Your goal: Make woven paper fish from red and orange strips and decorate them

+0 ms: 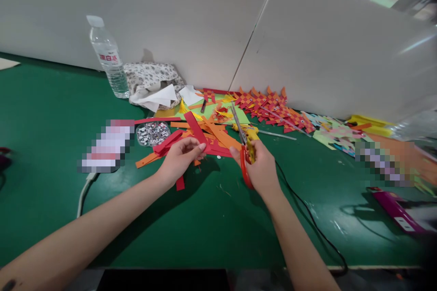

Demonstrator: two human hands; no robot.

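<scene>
My left hand pinches a red paper strip, which slants up and away from my fingertips. Scissors with red handles are in my right hand, their metal blades pointing up and away; a gap between the blades is hard to make out. Loose orange paper strips and red ones lie in a heap beneath and between my hands. Just behind the left hand sits a clear container of googly eyes. A yellow glue gun lies partly hidden behind the scissors.
Woven red-and-orange paper fish are piled at the back. On the left stand a water bottle and a patterned tissue holder, with a blurred phone nearby. A black cord and purple power strip occupy the right.
</scene>
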